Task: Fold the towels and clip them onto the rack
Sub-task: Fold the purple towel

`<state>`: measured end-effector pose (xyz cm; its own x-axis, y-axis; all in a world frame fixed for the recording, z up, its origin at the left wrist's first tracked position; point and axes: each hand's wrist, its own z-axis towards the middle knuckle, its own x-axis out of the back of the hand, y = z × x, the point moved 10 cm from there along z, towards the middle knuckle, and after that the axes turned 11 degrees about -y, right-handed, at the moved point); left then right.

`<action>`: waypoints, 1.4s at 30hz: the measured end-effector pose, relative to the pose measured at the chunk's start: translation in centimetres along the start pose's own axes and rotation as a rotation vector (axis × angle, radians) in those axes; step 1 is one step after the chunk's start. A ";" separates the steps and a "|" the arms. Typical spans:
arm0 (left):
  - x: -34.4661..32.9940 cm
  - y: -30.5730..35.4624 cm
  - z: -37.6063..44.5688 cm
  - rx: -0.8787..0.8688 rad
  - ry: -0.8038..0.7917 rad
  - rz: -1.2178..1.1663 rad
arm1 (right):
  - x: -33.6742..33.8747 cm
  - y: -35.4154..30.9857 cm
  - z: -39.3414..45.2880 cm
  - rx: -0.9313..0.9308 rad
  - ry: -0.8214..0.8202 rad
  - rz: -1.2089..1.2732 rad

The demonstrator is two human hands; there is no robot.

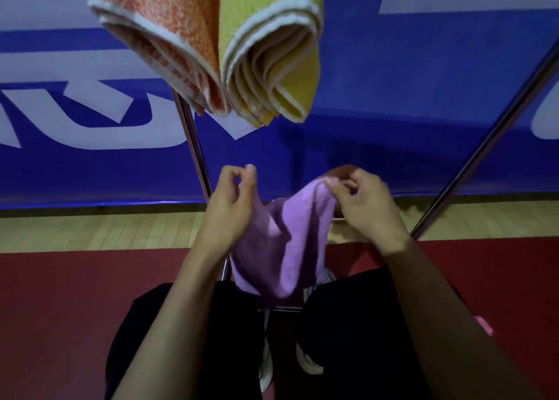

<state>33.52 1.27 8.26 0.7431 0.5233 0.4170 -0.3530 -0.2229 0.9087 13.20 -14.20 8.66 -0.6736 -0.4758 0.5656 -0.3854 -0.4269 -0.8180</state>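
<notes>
Purple towel [284, 248] unfolded, pinched at upper edge by left hand [231, 201] and right hand [364, 204], below rack [193, 145]; orange towel [163, 36], yellow towel [272, 51] already folded, hung; purple one remains

The floor [75, 293] is lying below the gripped cloth in two bands — dark red matting nearest the person, pale wooden boards [99, 230] beyond it, running to the foot of a blue banner [393, 97]. The rack's metal legs [196, 157] are slanting down toward it on either side of the grip — their feet are hidden. The person's shoes [266, 354] are standing on the red matting.
</notes>
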 end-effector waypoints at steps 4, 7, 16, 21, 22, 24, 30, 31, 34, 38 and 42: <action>1.6 -2.7 0.8 0.090 -0.061 0.005 | 2.8 2.8 0.0 -0.076 0.116 -0.041; 1.9 -3.8 0.7 0.106 -0.122 0.077 | 4.2 4.2 -0.4 -0.106 0.147 -0.054; 3.5 -3.3 -0.3 0.053 -0.141 0.255 | 7.4 6.7 -2.0 -0.165 0.186 -0.118; 3.7 -1.7 -0.2 -0.106 -0.076 0.244 | 8.0 7.2 -2.5 -0.192 0.196 -0.118; 4.0 -1.5 -0.2 -0.124 -0.048 0.228 | 8.1 7.3 -2.5 -0.196 0.198 -0.111; 4.6 -1.2 -0.4 -0.146 0.006 0.190 | 8.3 7.4 -2.6 -0.199 0.199 -0.109; 5.9 -1.0 -0.9 -0.147 0.070 0.043 | 8.3 7.5 -2.6 -0.218 0.187 -0.132; 6.1 -0.9 -1.0 -0.144 0.076 0.004 | 8.4 7.5 -2.6 -0.223 0.186 -0.135; 6.5 -0.5 -1.2 -0.134 0.121 -0.137 | 8.3 7.5 -2.6 -0.229 0.169 -0.132; 6.6 -0.8 -1.2 -0.097 0.138 -0.249 | 8.0 6.7 -2.5 -0.191 0.163 -0.135; 6.9 -1.8 -1.1 -0.030 0.166 -0.232 | 8.0 6.3 -2.4 -0.178 0.176 -0.080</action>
<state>38.70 6.21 9.47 0.7037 0.6854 0.1869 -0.2030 -0.0581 0.9775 3.87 -18.87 7.80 -0.7297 -0.2980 0.6155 -0.5364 -0.3088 -0.7854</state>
